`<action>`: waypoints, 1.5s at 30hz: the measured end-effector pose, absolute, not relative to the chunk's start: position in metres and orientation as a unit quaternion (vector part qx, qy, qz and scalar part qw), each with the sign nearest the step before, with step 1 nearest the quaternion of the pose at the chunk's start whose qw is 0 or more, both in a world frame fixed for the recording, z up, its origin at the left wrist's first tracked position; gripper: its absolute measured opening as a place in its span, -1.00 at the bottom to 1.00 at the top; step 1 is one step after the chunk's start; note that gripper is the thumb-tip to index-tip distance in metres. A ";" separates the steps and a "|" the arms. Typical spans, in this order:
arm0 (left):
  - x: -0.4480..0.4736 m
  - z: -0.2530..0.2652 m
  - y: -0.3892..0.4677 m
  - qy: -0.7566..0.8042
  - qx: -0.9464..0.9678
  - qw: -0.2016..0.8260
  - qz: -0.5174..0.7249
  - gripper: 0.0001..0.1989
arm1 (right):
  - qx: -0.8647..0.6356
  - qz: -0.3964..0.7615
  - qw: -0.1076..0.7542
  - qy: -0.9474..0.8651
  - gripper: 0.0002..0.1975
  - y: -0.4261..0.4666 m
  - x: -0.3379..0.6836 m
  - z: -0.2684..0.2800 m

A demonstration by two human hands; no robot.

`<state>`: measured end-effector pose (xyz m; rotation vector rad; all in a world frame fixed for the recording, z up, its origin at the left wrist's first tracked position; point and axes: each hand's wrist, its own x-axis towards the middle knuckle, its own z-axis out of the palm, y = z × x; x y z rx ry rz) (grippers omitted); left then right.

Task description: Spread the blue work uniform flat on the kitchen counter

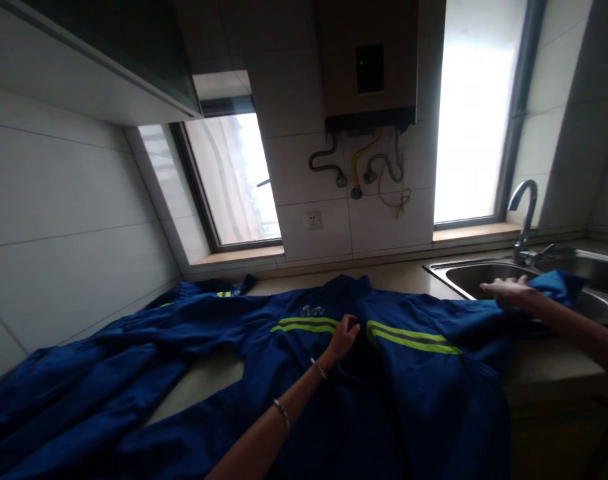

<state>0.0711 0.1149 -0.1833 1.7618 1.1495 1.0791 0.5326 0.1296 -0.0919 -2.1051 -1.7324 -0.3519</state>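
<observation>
Left hand (pixel 345 335) gripping dim blue coverall (pixel 414 373); right hand (pixel 507 291) flat on sleeve, fingertips unclear.

Left arm reaching forward from below, 2 bracelets on the wrist, left hand (pixel 345 335) with fingers curled, right arm stretched in from the right, right hand (pixel 504 291) flat, palm down

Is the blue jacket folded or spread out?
Spread out. The blue jacket lies flat across the counter, sleeves extended; left hand rests at its front, right hand on the sleeve by the sink.
</observation>
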 end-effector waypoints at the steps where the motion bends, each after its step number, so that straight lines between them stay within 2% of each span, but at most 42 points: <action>1: 0.069 -0.180 0.108 0.435 0.742 0.319 0.397 -0.74 | -0.732 -0.080 0.128 -0.664 -0.76 0.127 0.510 -0.102; 2: 0.066 -0.175 0.103 0.422 0.781 0.271 0.372 -0.74 | -0.687 -0.055 0.087 -0.719 -0.64 0.124 0.483 -0.111; 5: 0.047 -0.157 0.099 0.432 0.841 0.144 0.292 -0.71 | -0.539 -0.025 0.092 -0.837 -0.49 0.105 0.389 -0.132; 7: 0.026 -0.149 0.106 0.488 0.842 0.057 0.222 -0.65 | -0.510 0.024 0.103 -0.853 -0.41 0.091 0.331 -0.147; 9: 0.000 -0.147 0.116 0.548 0.828 0.010 0.123 -0.55 | -0.502 0.066 0.078 -0.859 -0.38 0.084 0.287 -0.163; 12: -0.030 -0.154 0.130 0.606 0.793 0.064 -0.013 -0.32 | -0.526 0.098 0.065 -0.842 -0.30 0.094 0.255 -0.182; 15: -0.038 -0.163 0.146 0.625 0.767 0.127 -0.069 -0.23 | -0.548 0.100 0.071 -0.827 -0.28 0.122 0.250 -0.192; 19: -0.015 -0.171 0.167 0.655 0.744 0.110 -0.068 -0.17 | -0.552 0.092 0.063 -0.826 -0.31 0.167 0.251 -0.196; 25: 0.018 -0.184 0.186 0.689 0.723 0.002 0.050 -0.14 | -0.564 0.064 0.055 -0.821 -0.45 0.223 0.255 -0.189; 32: 0.006 -0.188 0.187 0.662 0.747 0.045 0.049 -0.21 | -0.563 0.040 0.114 -0.818 -0.49 0.238 0.257 -0.179; 37: 0.005 -0.189 0.187 0.667 0.742 0.044 0.049 -0.21 | -0.565 -0.028 0.199 -0.800 -0.56 0.196 0.246 -0.159; 39: 0.005 -0.190 0.188 0.667 0.742 0.038 0.052 -0.21 | -0.575 -0.047 0.204 -0.791 -0.56 0.159 0.240 -0.150; 43: 0.003 -0.193 0.191 0.667 0.743 0.032 0.054 -0.20 | -0.552 -0.065 0.165 -0.815 -0.27 0.062 0.240 -0.147; 45: 0.003 -0.194 0.192 0.666 0.743 0.035 0.053 -0.20 | -0.538 -0.091 0.155 -0.824 -0.27 0.022 0.249 -0.152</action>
